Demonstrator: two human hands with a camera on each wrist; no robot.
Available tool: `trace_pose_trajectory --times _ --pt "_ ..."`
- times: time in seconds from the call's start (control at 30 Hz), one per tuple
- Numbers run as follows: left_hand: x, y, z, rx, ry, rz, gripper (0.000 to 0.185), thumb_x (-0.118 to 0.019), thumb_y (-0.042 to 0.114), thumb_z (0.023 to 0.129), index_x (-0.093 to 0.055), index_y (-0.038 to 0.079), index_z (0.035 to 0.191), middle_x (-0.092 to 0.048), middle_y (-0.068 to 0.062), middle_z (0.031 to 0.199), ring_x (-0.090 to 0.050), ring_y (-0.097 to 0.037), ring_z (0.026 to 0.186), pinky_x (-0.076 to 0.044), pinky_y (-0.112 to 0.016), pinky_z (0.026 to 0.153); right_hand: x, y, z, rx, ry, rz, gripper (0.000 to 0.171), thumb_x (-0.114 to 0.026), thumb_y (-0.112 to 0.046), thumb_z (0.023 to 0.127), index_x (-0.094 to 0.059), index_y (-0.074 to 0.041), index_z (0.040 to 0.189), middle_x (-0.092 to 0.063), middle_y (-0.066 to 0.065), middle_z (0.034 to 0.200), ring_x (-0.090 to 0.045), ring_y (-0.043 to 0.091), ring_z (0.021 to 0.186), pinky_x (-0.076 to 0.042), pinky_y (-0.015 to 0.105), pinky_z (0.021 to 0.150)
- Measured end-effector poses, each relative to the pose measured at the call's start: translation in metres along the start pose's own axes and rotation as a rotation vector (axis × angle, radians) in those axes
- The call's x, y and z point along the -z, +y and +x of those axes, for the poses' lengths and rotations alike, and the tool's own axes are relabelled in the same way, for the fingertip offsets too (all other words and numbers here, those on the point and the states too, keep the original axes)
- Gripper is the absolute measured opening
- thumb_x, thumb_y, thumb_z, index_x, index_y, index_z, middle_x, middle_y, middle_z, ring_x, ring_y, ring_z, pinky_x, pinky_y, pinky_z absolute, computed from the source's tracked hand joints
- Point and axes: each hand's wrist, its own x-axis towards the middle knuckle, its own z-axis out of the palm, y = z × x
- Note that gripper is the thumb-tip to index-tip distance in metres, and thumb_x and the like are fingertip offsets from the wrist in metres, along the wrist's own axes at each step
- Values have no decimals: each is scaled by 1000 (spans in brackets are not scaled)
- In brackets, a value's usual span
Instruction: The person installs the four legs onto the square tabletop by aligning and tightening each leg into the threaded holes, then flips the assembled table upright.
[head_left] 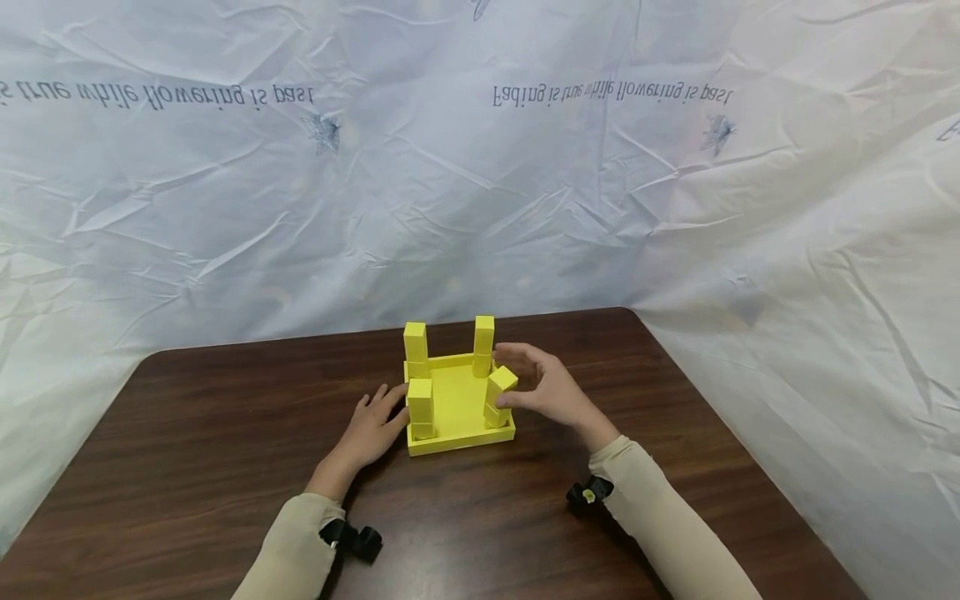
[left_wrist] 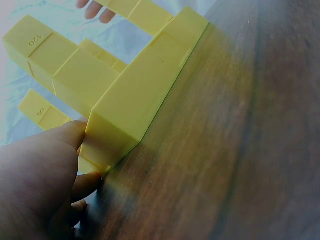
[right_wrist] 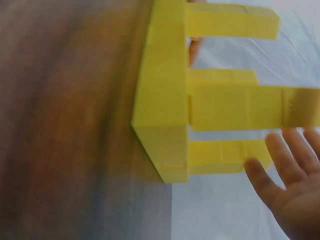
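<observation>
A yellow square tray [head_left: 459, 400] with a low rim sits on the table, a tall stacked-block pillar standing at each corner. My left hand [head_left: 372, 427] rests beside the tray, its fingertips touching the left outer wall; the left wrist view shows the thumb and fingers against that wall near a corner. The front-right pillar [head_left: 498, 393] looks twisted and leans a little. Around it my right hand [head_left: 551, 390] is spread, with the thumb at the top block and the other fingers held apart behind. In the right wrist view those fingers [right_wrist: 292, 162] are extended near the pillar's top.
At the front left stands another pillar [head_left: 422, 408]; the back-left pillar [head_left: 416, 348] and back-right pillar [head_left: 483, 343] rise behind. The dark wooden table [head_left: 247, 467] has rounded far corners. A white printed sheet [head_left: 480, 183] hangs behind and to the right of it.
</observation>
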Motion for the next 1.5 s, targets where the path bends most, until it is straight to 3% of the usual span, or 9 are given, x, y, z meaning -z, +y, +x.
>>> trace_pose_trajectory --times 0.2,0.33,0.47,0.63,0.87,1.3,1.5 --pt "0 0 -1 6 4 5 56 -46 31 115 -35 6 165 -37 -25 165 -14 -49 158 0 -69 125 13 4 8 26 -171 129 71 -85 -13 92 -52 3 152 -55 33 146 -52 34 144 -55 50 104" --pt "0 1 -1 12 -7 4 57 -45 33 116 -34 7 165 -37 -24 166 -13 -48 159 0 -68 125 14 5 10 24 -196 126 65 -84 -13 93 -56 3 149 -58 32 143 -57 23 139 -48 42 113" --pt "1 1 -1 11 -17 2 57 -44 33 116 -34 7 165 -36 -24 166 -12 -48 159 1 -68 125 12 3 10 33 -197 112 54 -81 -6 94 -63 1 144 -60 33 139 -61 19 134 -49 39 111" --pt "0 0 0 13 -19 5 57 -44 34 116 -34 6 165 -36 -24 166 -12 -47 159 0 -68 125 5 -3 9 -8 -137 66 47 -81 0 92 -68 0 138 -64 30 137 -66 25 126 -56 51 100" --pt "1 -2 0 14 -20 9 58 -44 34 116 -33 5 165 -35 -25 166 -11 -47 159 0 -68 125 -6 -17 1 -100 19 -136 48 -87 -20 91 -73 -3 133 -71 6 135 -60 31 134 -52 56 105" --pt "1 0 0 21 -20 3 58 -44 34 116 -33 5 165 -35 -25 166 -11 -47 159 1 -67 125 -21 -22 -4 -91 216 -291 42 -91 -33 86 -79 -12 121 -78 3 119 -72 25 112 -60 51 90" --pt "0 0 0 26 -19 8 57 -44 32 116 -33 5 165 -35 -26 166 -12 -47 159 0 -67 125 -25 -24 -5 -83 202 -365 57 -88 -38 88 -72 -7 134 -75 9 126 -73 25 93 -61 48 83"
